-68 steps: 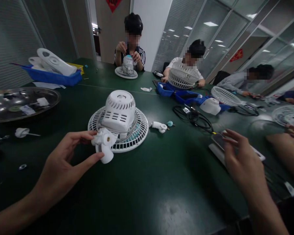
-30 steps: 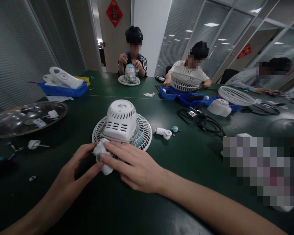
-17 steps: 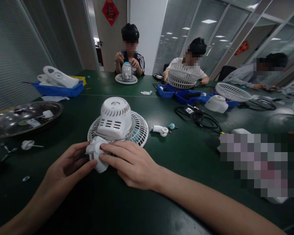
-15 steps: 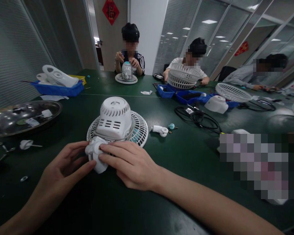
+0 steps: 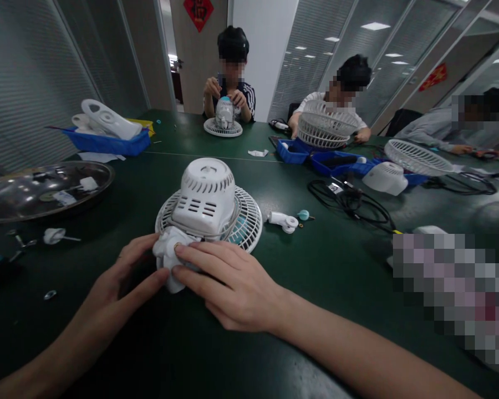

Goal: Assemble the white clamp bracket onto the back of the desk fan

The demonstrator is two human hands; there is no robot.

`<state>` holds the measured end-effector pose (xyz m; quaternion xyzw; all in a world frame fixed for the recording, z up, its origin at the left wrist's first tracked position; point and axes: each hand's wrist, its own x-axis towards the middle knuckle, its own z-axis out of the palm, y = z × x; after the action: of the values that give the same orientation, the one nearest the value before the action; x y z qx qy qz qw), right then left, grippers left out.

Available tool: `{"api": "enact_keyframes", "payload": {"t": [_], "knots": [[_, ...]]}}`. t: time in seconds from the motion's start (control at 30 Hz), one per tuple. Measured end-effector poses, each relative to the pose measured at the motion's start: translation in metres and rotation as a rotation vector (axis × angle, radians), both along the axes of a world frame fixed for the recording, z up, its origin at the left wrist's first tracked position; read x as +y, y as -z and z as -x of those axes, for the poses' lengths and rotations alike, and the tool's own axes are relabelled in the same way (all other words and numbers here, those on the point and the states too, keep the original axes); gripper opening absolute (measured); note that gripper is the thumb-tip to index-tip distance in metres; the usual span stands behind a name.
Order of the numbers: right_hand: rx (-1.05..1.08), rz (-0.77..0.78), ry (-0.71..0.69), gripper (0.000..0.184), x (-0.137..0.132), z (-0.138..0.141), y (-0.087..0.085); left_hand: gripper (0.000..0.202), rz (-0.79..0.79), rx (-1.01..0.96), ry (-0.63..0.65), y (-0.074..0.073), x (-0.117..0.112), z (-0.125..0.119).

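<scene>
A fan head lies face down on the dark green table, its white motor housing [image 5: 205, 194] above the round white grille [image 5: 253, 213]. At its near side is a white plastic joint piece [image 5: 164, 252] with a small brass-coloured ring [image 5: 177, 246] on it. My left hand [image 5: 127, 277] grips this piece from the left, thumb in front and fingers behind. From the right, my right hand [image 5: 237, 282] presses its fingertips on the same piece, close to the ring. My right palm hides part of the grille's near edge.
A white elbow part [image 5: 283, 221] and a blue-topped screw [image 5: 303, 214] lie right of the grille. A steel tray [image 5: 50, 208] and a white knob [image 5: 55, 236] are at left. Black cable [image 5: 357, 208] coils at right. Several people sit across the table.
The whole view has shifted, so most things appear slightly further right. Both hands stay on the white joint piece, with little visible change in their grip.
</scene>
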<state>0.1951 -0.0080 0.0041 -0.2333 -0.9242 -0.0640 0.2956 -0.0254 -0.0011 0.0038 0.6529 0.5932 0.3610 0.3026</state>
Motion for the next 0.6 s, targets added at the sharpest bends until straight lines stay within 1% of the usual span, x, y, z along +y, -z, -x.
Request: {"api": "enact_keyframes", "payload": {"t": [0.03,0.1,0.17,0.3,0.43,0.5,0.6], "knots": [[0.010,0.005,-0.006,0.040,-0.0001,-0.0002,-0.0001,0.053,0.034,-0.040,0.021,-0.0020,-0.0008,-0.0011],[0.012,0.015,-0.012,0.041,-0.0003,-0.0005,0.0001,0.054,0.090,-0.121,0.016,-0.0034,-0.0030,-0.0021],[0.001,0.021,-0.013,0.042,-0.0006,-0.0006,0.0004,0.052,0.076,-0.188,-0.015,-0.0017,-0.0050,-0.0016],[-0.032,0.033,-0.002,0.045,-0.0005,0.0004,-0.0003,0.036,-0.062,-0.242,-0.006,0.0041,-0.0068,0.0019],[-0.098,0.053,0.032,0.049,-0.0008,0.0022,-0.0017,0.031,-0.223,-0.200,0.030,0.0020,-0.0082,0.0034],[-0.111,0.034,0.052,0.050,-0.0014,0.0026,-0.0016,0.027,-0.195,-0.171,0.028,-0.0003,-0.0085,0.0031],[-0.116,0.006,0.061,0.050,-0.0023,0.0027,-0.0002,0.032,-0.041,-0.226,0.015,-0.0017,-0.0066,0.0035]]}}
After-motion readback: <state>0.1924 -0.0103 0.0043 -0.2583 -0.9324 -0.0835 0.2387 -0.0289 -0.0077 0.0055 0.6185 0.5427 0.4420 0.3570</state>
